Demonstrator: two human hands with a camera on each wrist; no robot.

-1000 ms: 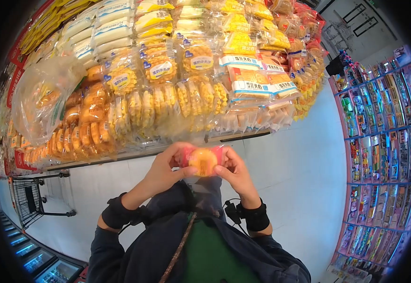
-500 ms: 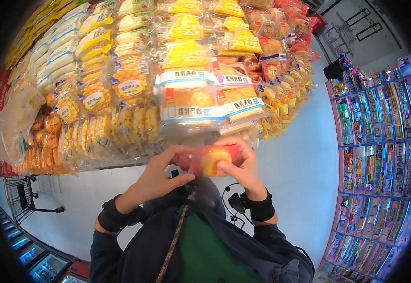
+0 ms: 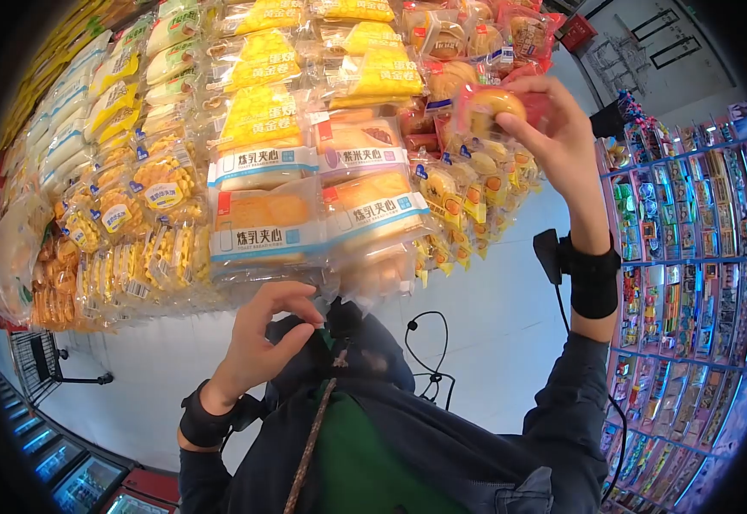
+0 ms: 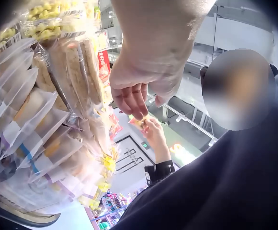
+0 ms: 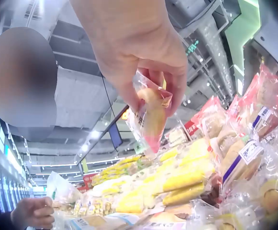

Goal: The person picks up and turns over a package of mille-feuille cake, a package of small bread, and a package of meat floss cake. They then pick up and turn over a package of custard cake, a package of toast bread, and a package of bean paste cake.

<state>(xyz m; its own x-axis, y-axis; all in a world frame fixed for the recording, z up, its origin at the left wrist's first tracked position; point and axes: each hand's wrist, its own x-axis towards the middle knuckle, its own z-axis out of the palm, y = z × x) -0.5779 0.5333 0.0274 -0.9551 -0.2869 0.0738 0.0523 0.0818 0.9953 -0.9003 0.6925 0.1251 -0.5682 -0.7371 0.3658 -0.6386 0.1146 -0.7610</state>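
My right hand pinches a round, golden packaged bun in a clear and pink wrapper. It is held over the right part of the bread display, close to red-wrapped buns. In the right wrist view the wrapped bun hangs from the thumb and fingertips. My left hand is in front of my body with its fingers loosely bent and nothing in them. Just beyond it lie packs of filled toast bread at the front of the display. The left wrist view shows this hand beside stacked bread packets.
Yellow-wrapped rolls and waffle packs fill the display. A clear plastic bag sits at its left end. A shopping cart stands on the floor at left. Shelves of small goods line the right side.
Both hands held the bun before my body earlier. The left hand has let go, and the right has carried the bun up and right over the display. The view has shifted right along the display.
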